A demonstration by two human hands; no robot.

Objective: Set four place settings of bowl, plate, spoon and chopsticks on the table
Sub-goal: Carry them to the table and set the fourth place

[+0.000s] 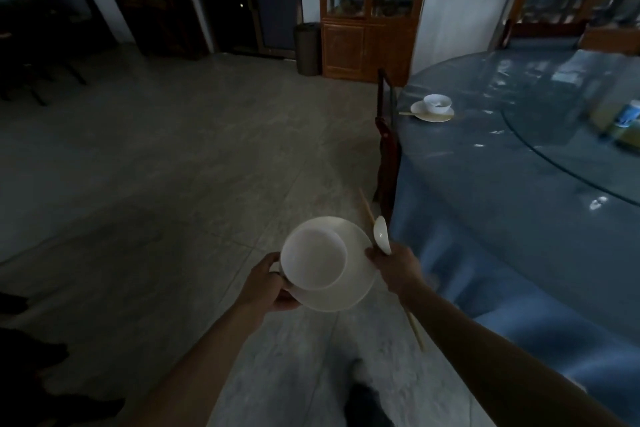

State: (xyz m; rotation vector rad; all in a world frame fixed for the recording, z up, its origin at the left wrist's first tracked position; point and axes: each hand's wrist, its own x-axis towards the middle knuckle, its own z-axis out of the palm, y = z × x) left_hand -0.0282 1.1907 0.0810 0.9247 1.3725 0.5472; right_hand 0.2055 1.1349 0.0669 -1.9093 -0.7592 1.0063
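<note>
Carrying second setting: left hand [268, 282] grips white ceramic plate [349, 288] bearing bowl [313, 258]; right hand [394, 267] grips porcelain spoon [382, 234], wooden chopsticks [414, 322]. One setting [434, 108] laid on blue-clothed surface [519, 163] at 1 o'clock.

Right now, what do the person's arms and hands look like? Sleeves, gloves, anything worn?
Both forearms are bare as far up as the frame shows: no sleeves visible. The left hand and right hand are bare, no gloves. No watch, wristband or ring can be made out, though the dim light and blur limit that check. No markings are discernible.
</note>
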